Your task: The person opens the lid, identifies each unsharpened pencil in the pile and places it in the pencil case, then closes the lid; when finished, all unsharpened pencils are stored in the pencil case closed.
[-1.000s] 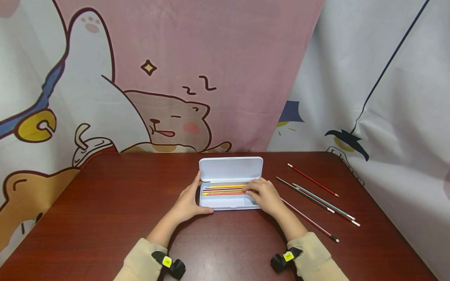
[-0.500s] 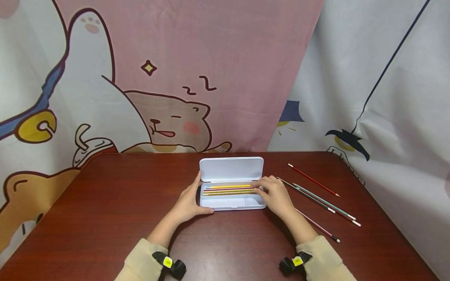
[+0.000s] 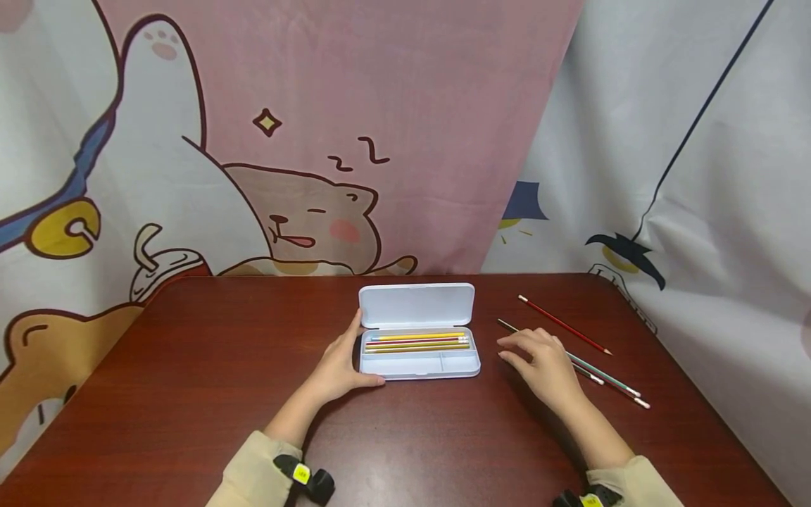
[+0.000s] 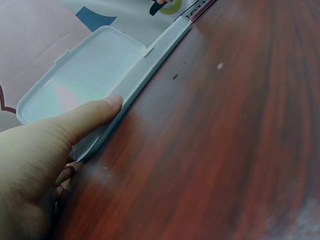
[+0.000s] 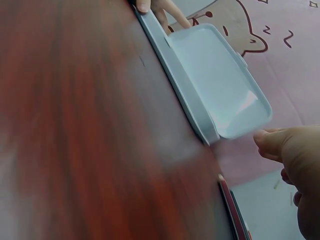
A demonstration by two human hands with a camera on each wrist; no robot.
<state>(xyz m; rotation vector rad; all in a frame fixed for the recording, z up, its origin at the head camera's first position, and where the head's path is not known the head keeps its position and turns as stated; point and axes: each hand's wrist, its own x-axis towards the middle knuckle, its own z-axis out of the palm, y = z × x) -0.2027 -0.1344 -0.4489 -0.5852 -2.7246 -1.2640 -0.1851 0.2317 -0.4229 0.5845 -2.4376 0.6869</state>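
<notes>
A white pencil case (image 3: pixel 399 373) lies on the table with its lid (image 3: pixel 416 305) raised. Several yellow, gold and dark red pencils (image 3: pixel 415 343) lie side by side in its rear compartment. My left hand (image 3: pixel 338 362) holds the case's left end, thumb along the front wall and fingers behind. To the right of the case my right hand (image 3: pixel 538 362) hovers over loose pencils, thumb and fingers bent and apart, nothing between them. A green pencil (image 3: pixel 605 372) and dark ones emerge from behind it. The right wrist view shows a dark red pencil (image 5: pixel 230 205) on the table below that hand.
A red pencil (image 3: pixel 564 324) lies apart at the back right of the brown table (image 3: pixel 253 338). A curtain with cartoon animals (image 3: pixel 412 105) hangs close behind the table. The case's front compartments hold nothing visible.
My right hand has let go of the pencils in the case and moved right, over the loose ones. It now hides the pink pencil's place. My left hand has stayed put.
</notes>
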